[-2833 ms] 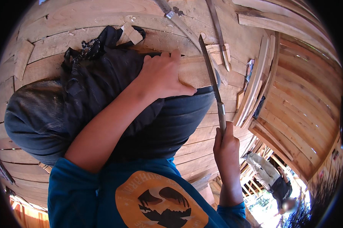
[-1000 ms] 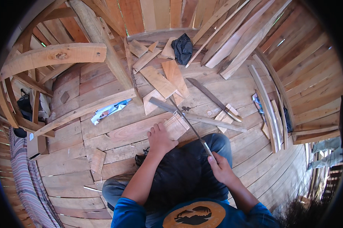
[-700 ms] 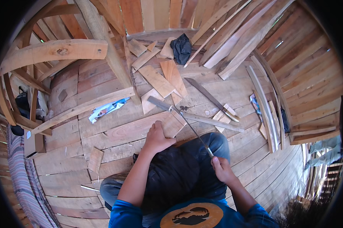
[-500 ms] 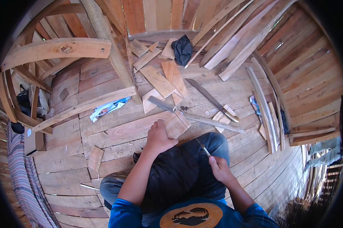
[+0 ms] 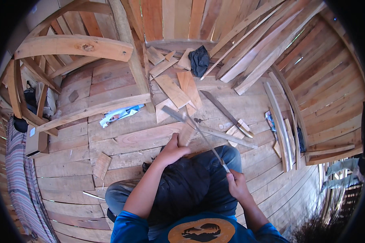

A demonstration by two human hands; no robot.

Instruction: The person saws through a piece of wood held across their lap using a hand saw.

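Observation:
My left hand (image 5: 174, 153) grips a small piece of wood (image 5: 186, 136), standing up above my crossed legs and blurred by motion. In my right hand (image 5: 237, 183) is the handle of a long narrow-bladed tool (image 5: 210, 146); its exact kind is hard to tell. The grey blade slants up and left, its far end beyond the wood piece. Whether blade and wood touch, I cannot tell. Beyond my hands, a long straight strip (image 5: 223, 132) lies across the floor. A machete (image 5: 225, 111) rests past it, its handle over small wood offcuts.
Flat boards (image 5: 172, 91) and a black plastic bag (image 5: 199, 60) lie at the far side. Long planks (image 5: 267, 52) lean on the right wall. A wooden frame (image 5: 73, 46) stands at left, near a blue-white wrapper (image 5: 122, 114). A loose offcut (image 5: 102, 165) lies left of my knee.
The blade has swung from edge-on over the wood to a broader view, and my right hand has shifted slightly right and down. The wood piece has turned more upright in my left hand.

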